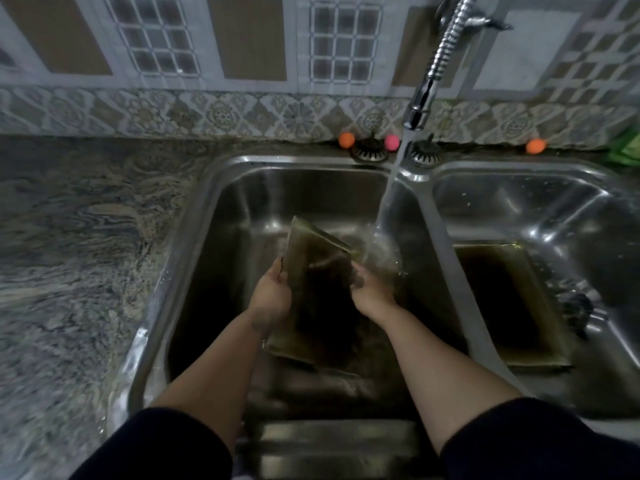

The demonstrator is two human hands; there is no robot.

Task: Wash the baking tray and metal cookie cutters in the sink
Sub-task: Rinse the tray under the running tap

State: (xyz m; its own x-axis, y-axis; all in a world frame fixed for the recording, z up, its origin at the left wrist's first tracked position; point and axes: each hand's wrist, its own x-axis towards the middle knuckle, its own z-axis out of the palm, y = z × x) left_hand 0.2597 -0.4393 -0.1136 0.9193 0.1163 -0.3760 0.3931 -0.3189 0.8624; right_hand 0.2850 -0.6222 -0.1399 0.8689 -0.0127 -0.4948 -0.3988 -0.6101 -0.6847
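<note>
Over the left basin of the stainless steel double sink [194, 216], the left hand [272, 294] and right hand [370, 289] hold a dark rectangular metal baking tray [311, 271] tilted up on end, fingers closed around its two long edges. Beyond them, water from the chrome spring-neck tap [420, 102] strikes the tray's far right corner. A second dark rectangular tray [502, 299] lies in the right basin, and three small orange and pink balls [346, 140] sit at the bench's back edge.

Two bare forearms, left hand [272, 292] and right hand [370, 289] ungloved; dark sleeves [156, 448] pushed up past elbows.
</note>
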